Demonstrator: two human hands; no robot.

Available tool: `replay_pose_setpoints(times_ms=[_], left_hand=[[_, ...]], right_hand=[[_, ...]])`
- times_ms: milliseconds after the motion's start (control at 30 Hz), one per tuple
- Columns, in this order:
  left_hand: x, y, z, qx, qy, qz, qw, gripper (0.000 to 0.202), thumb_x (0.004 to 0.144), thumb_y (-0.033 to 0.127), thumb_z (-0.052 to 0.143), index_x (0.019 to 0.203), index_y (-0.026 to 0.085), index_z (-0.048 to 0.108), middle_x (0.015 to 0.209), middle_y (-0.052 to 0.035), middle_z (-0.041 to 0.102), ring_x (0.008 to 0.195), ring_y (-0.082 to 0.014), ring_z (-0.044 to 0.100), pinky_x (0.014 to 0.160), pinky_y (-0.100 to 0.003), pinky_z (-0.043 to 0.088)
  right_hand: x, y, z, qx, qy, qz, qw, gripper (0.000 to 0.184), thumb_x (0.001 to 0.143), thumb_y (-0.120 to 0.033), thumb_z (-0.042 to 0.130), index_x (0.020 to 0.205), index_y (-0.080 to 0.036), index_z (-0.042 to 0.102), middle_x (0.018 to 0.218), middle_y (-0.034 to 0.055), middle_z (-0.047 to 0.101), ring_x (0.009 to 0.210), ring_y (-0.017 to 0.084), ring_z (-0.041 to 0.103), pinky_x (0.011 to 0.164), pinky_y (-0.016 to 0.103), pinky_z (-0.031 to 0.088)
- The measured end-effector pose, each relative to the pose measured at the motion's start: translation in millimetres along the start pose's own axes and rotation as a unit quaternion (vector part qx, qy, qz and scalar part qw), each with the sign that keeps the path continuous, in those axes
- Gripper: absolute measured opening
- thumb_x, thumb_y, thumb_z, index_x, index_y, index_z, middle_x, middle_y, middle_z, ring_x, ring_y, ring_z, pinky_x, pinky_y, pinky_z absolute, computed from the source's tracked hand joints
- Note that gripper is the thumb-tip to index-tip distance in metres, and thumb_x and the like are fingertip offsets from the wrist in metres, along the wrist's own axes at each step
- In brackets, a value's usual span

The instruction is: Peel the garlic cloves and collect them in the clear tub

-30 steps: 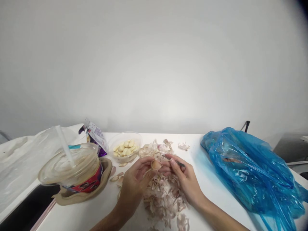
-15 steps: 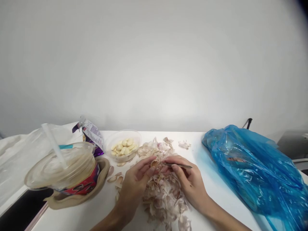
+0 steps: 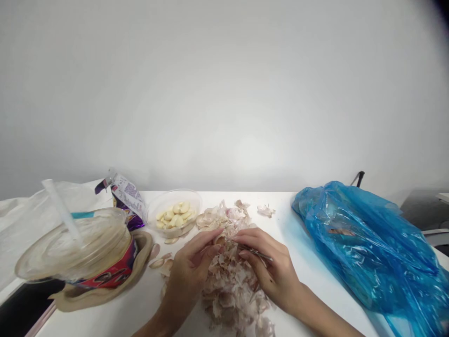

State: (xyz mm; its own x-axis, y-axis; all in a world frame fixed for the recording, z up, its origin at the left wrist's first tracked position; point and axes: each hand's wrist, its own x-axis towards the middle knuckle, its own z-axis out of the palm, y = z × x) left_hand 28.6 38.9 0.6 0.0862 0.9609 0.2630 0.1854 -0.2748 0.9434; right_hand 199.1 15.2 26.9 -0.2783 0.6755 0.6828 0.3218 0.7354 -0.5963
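Note:
A brownish garlic clove (image 3: 220,241), partly hidden by fingers, is pinched in my left hand (image 3: 189,269). My right hand (image 3: 273,269) grips a thin metal tool (image 3: 258,253), its tip close to the clove; whether it is a small knife or tweezers I cannot tell. Under both hands spreads a heap of papery garlic skins (image 3: 235,288). Behind my left hand, a clear plastic bowl (image 3: 151,213) holds several peeled garlic cloves (image 3: 177,216). Unpeeled cloves (image 3: 158,263) lie on the white table to the left of that hand.
On the left, a lidded drink cup (image 3: 112,274) with a straw sits in a cardboard carrier (image 3: 142,257), beside a dark flat device (image 3: 28,304). A purple snack wrapper (image 3: 131,206) stands behind it. A large blue plastic bag (image 3: 368,252) covers the table's right side.
The metal tool in my right hand has tilted, its rear end now lower. My left fingers have closed further over the clove. The view has shifted slightly.

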Motion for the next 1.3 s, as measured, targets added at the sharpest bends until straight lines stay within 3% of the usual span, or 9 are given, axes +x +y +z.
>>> replay_pose_setpoints(times_ms=[200,500,900,1300], left_hand=[[-1.6,-1.3,-0.4,0.060,-0.014,0.050,0.997,0.022,0.077,0.022,0.056,0.097,0.024,0.064,0.100,-0.0002,0.066,0.095,-0.0138,0.058,0.083,-0.020,0.046],[-0.5,-0.4,-0.6,0.090,-0.009,0.068,0.994,0.024,0.079,0.023,0.054,0.101,0.022,0.063,0.101,-0.0026,0.066,0.095,-0.0155,0.058,0.083,-0.023,0.045],[1.4,-1.2,-2.0,0.097,-0.011,0.075,0.992,0.024,0.079,0.023,0.052,0.101,0.021,0.063,0.104,-0.0053,0.065,0.098,-0.0195,0.057,0.086,-0.030,0.046],[1.2,2.8,-4.3,0.094,-0.016,0.069,0.993,0.024,0.080,0.023,0.052,0.102,0.022,0.062,0.106,-0.0034,0.065,0.101,-0.0184,0.056,0.086,-0.027,0.045]], right_hand=[[-2.6,7.8,-0.7,-0.014,-0.011,-0.013,1.000,0.027,0.082,-0.003,0.047,0.106,-0.013,0.054,0.100,0.0097,0.057,0.094,0.016,0.055,0.080,0.027,0.047],[-2.7,7.4,-0.8,-0.022,-0.020,-0.020,0.999,0.026,0.083,-0.003,0.046,0.105,-0.014,0.054,0.099,0.0091,0.058,0.093,0.015,0.055,0.078,0.027,0.048],[-3.0,5.4,-0.4,-0.043,-0.026,-0.024,0.998,0.027,0.084,-0.005,0.042,0.106,-0.016,0.052,0.098,0.0095,0.058,0.092,0.017,0.056,0.076,0.029,0.050],[-3.8,6.7,0.9,-0.048,-0.032,-0.040,0.998,0.028,0.083,-0.005,0.043,0.107,-0.016,0.052,0.098,0.0095,0.059,0.093,0.017,0.056,0.077,0.029,0.050]])
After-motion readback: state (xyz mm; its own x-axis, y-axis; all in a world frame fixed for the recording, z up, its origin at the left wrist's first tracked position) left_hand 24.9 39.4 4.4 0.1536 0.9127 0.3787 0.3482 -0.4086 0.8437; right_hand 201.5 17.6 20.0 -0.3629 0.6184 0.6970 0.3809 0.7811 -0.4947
